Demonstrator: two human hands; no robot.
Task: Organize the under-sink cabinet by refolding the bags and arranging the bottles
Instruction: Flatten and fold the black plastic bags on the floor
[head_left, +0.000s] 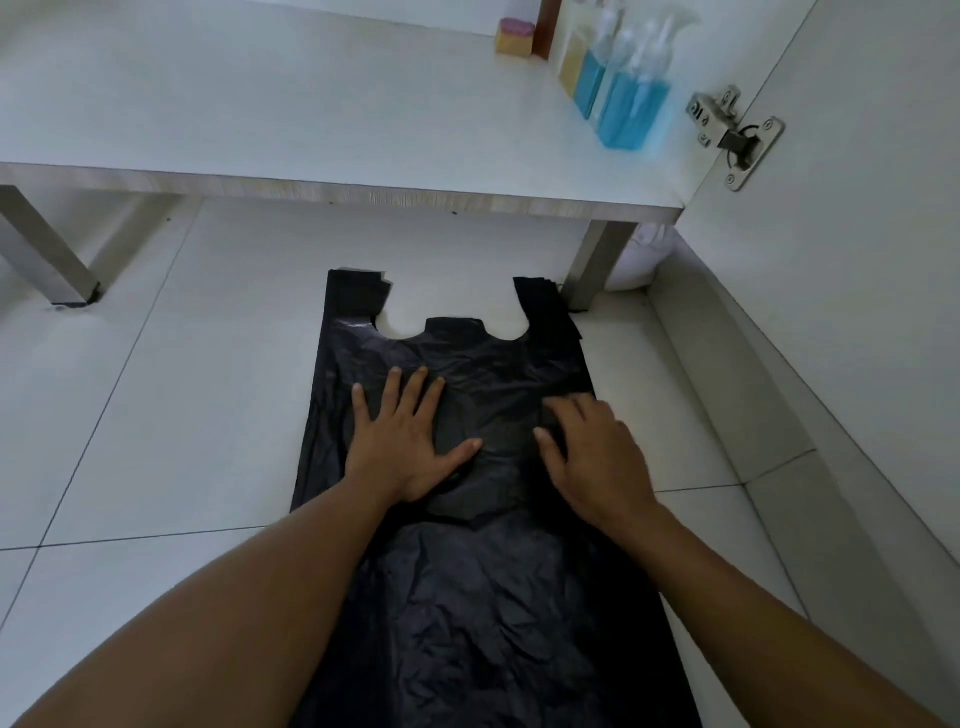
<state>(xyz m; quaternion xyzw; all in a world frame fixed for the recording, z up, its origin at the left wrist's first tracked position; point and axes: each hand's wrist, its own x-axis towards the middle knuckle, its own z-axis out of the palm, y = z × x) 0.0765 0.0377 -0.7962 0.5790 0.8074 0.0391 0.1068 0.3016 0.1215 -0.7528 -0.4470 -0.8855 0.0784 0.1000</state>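
Floor tiles (156, 415) carry a black bag (493, 623) spread flat, handles toward the cabinet shelf (260, 104). Left hand (400, 447) and right hand (597, 457) press it, each grip flat, fingers straight. Blue spray bottles (623, 109) stand at the shelf's right edge beside a door hinge (732, 135).

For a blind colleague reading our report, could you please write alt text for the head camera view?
A person's left hand and right hand rest on a black plastic bag spread on a white tiled floor, handles pointing away. Beyond it, a cabinet shelf holds spray bottles of blue liquid and a sponge; a door hinge shows at right.
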